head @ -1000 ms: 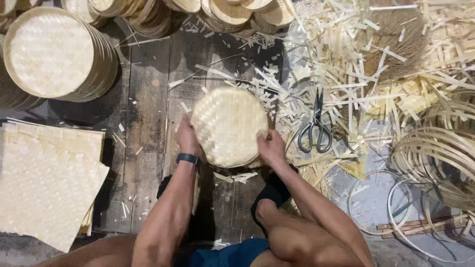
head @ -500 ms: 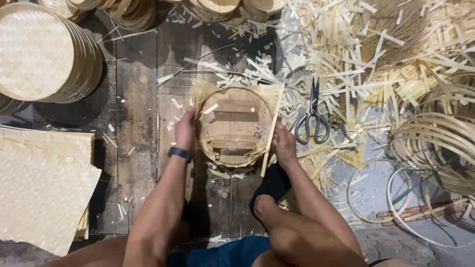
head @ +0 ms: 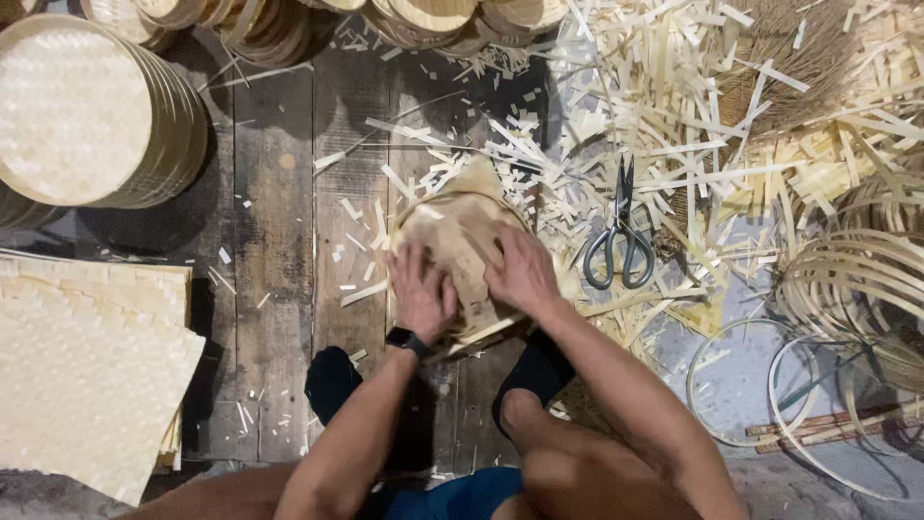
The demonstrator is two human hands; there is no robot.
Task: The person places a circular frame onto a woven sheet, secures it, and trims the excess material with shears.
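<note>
A woven bamboo mat [head: 462, 226] lies over a round wooden mould on the plank floor in front of me. My left hand [head: 421, 294], with a dark watch on the wrist, presses flat on the mat's near left side. My right hand [head: 523, 273] presses down on its near right side. The mat's corners stick up at the far edge. The mould underneath is almost fully hidden by the mat and my hands. My feet in dark socks rest just below the mould.
Scissors [head: 619, 237] lie to the right among bamboo strip offcuts [head: 693, 116]. Stacked round woven trays [head: 87, 111] stand at upper left, flat woven sheets [head: 87, 366] at lower left. Bamboo hoops [head: 828, 318] lie at the right.
The round woven tray came off, baring the mould with a strip in my right hand. Now a woven mat covers the mould and both hands press on it.
</note>
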